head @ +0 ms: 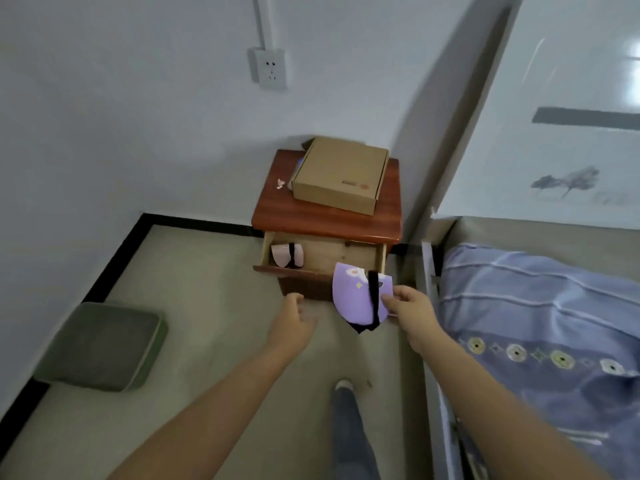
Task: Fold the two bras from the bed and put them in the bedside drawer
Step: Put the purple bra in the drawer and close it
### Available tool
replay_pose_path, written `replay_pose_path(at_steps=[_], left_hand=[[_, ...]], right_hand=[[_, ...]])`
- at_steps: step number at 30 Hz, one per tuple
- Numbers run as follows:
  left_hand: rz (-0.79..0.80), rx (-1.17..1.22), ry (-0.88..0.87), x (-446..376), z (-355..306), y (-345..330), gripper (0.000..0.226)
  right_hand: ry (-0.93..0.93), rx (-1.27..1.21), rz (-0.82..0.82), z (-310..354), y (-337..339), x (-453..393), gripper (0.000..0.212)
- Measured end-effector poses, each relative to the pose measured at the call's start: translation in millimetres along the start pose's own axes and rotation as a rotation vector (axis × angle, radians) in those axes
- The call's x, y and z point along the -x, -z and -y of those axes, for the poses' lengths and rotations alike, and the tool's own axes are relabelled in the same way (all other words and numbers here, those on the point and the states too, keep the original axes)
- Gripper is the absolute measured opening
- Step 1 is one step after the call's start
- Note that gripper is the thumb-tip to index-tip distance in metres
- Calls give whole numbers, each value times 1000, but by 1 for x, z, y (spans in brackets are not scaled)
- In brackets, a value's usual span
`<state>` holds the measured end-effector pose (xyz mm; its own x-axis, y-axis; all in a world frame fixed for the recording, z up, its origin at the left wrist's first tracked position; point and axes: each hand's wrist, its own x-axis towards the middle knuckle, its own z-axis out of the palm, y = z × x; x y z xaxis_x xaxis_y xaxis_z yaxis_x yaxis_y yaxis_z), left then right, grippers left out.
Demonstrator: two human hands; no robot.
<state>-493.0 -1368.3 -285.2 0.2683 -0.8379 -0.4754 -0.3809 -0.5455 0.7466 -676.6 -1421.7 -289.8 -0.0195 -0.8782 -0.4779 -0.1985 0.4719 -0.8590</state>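
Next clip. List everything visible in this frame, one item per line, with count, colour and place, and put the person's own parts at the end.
folded purple patterned bra with black strap: 1, purple and black, held in front of the open drawer
folded pale pink bra with black strap: 1, pink and black, left end inside the drawer
open wooden drawer: 1, light wood inside, reddish front, top of the bedside cabinet
reddish-brown wooden bedside cabinet: 1, against the wall beside the bed
flat brown cardboard box: 1, on the cabinet top
white wall socket: 1, wall above the cabinet
grey-green square floor cushion: 1, floor at left
blue striped bedding: 1, on the bed at right
left hand: empty, open, below the drawer front
right hand: pinching the purple bra
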Motion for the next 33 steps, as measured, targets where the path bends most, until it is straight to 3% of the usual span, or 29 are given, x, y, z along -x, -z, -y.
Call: replay_pose_path(at_steps=[4,9,11,14,16,18,21,24,26,28,33], left_hand=[[-71,-243,57,-103,19,18,45],[-68,-602,-81,-206,58,18,59],[-61,-724,-146,-236,71,14,69],[-39,-886,-328,-277,86,5,94],[-63,-1034,-471,-295,89,2,105],[-65,-1152,-539,-309,88,2,107],[-24,-1256,-591,-321,83,8,112],[50,-1348,-691,-327,76,16,117],[92,-1386,-744,-331,71,20,120],[116,-1409,-766,-335,64,26,117],[22,-1341,-831,-355,43,36,100]], right_hand=[[-251,-88,-48,-7,-44,-123,21],[-452,-167,-179,-33,-91,-240,26],[-478,-182,-194,-47,-111,-276,28],[-440,-2,-181,-69,-138,-322,25],[-383,221,-102,-81,-147,-338,26],[-230,665,-52,-87,-147,-338,23],[165,1027,88,-92,-132,-303,28],[548,1310,181,-96,-118,-261,80],[557,1403,114,-86,-112,-259,103],[549,1439,53,-73,-109,-268,113],[443,1355,-45,-48,-89,-291,112]])
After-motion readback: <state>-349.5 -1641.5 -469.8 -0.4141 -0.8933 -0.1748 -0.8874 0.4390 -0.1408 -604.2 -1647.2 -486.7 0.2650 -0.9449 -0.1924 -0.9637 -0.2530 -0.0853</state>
